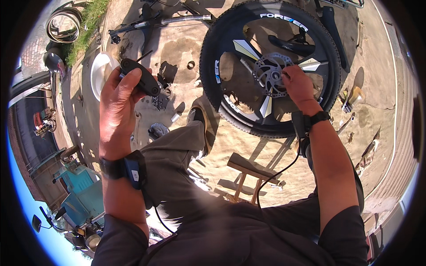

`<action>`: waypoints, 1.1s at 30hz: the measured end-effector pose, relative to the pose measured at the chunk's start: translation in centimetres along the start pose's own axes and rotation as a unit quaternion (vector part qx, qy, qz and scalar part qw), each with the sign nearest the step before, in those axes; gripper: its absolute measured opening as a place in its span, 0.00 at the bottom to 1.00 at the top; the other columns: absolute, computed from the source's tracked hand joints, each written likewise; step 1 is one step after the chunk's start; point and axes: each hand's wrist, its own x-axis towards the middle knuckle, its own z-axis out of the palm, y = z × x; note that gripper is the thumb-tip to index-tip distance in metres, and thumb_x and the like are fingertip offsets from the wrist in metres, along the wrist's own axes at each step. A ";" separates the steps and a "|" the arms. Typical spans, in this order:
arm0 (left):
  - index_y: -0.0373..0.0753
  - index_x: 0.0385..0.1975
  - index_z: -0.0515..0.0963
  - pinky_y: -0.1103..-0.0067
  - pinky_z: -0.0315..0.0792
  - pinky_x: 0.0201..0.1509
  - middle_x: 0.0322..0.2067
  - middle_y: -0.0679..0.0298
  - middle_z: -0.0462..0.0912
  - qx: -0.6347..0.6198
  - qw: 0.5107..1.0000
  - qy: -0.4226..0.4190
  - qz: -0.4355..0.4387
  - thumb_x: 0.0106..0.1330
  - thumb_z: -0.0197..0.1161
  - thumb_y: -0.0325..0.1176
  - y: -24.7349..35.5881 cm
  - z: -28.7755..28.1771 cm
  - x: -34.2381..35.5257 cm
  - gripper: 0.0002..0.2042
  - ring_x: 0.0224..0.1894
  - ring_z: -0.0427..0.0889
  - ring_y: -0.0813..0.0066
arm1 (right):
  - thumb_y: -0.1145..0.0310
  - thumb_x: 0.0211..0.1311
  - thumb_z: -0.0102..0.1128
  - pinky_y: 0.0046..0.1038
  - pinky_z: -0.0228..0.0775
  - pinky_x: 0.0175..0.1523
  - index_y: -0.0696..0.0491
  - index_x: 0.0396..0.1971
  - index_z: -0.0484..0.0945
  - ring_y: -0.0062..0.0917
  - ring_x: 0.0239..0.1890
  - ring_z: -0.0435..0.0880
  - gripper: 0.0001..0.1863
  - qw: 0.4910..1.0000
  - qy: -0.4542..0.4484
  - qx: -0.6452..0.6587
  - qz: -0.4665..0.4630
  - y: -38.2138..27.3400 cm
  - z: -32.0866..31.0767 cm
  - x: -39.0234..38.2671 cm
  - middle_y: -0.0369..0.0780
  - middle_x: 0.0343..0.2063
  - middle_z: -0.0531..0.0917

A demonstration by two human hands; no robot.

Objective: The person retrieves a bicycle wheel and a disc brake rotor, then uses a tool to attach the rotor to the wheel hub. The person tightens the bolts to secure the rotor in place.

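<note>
My left hand [119,88] is closed round a black folding hex key set [146,80], thumb on top, with one thin key swung out to the upper right. It is held up in front of a white bucket [98,73]. My right hand [299,86] is over the wheel's hub, thumb and fingertips pinched together at the edge of the silver brake disc [265,73]. Whatever those fingers hold is hidden or too small to name. The black bicycle wheel [212,95], with broad spokes and a knobbly tyre, lies disc side up.
A wooden stool [250,170] stands between my legs. Small metal parts [159,103] and a ring [191,65] lie on the ground at left. Black bike parts [144,25] lie farther off. A tipped yellowish cup [356,95] is right of the wheel. Cables run from both wrist bands.
</note>
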 end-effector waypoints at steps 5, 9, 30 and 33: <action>0.32 0.58 0.73 0.73 0.81 0.52 0.45 0.54 0.87 -0.013 1.000 0.007 0.009 0.69 0.69 0.42 -0.1 -0.8 -0.5 0.25 0.46 0.88 0.65 | 0.67 0.63 0.65 0.39 0.77 0.46 0.50 0.44 0.81 0.43 0.44 0.83 0.10 0.999 0.009 0.041 0.007 -0.5 -0.1 0.1 0.42 0.41 0.82; 0.32 0.58 0.73 0.72 0.82 0.53 0.45 0.53 0.87 -0.022 1.000 0.001 0.009 0.69 0.69 0.41 -0.1 -1.0 -0.5 0.25 0.47 0.89 0.64 | 0.66 0.63 0.66 0.38 0.77 0.45 0.50 0.43 0.81 0.43 0.43 0.84 0.10 0.999 0.010 -0.016 -0.029 0.0 -0.2 0.1 0.42 0.41 0.82; 0.33 0.51 0.77 0.72 0.80 0.55 0.44 0.58 0.86 -0.046 0.995 0.050 0.073 0.69 0.68 0.41 -0.2 -1.8 -3.3 0.19 0.46 0.87 0.70 | 0.62 0.62 0.68 0.34 0.78 0.47 0.50 0.48 0.81 0.33 0.38 0.86 0.16 0.993 0.094 0.027 0.072 -6.4 -8.5 1.9 0.39 0.39 0.85; 0.33 0.52 0.76 0.75 0.80 0.52 0.41 0.62 0.85 -0.072 0.995 0.024 0.060 0.69 0.70 0.41 -0.2 -0.5 -4.2 0.20 0.43 0.86 0.75 | 0.67 0.63 0.71 0.22 0.77 0.41 0.55 0.51 0.81 0.17 0.33 0.82 0.18 0.991 0.065 0.111 0.023 -13.7 -9.7 1.4 0.35 0.37 0.84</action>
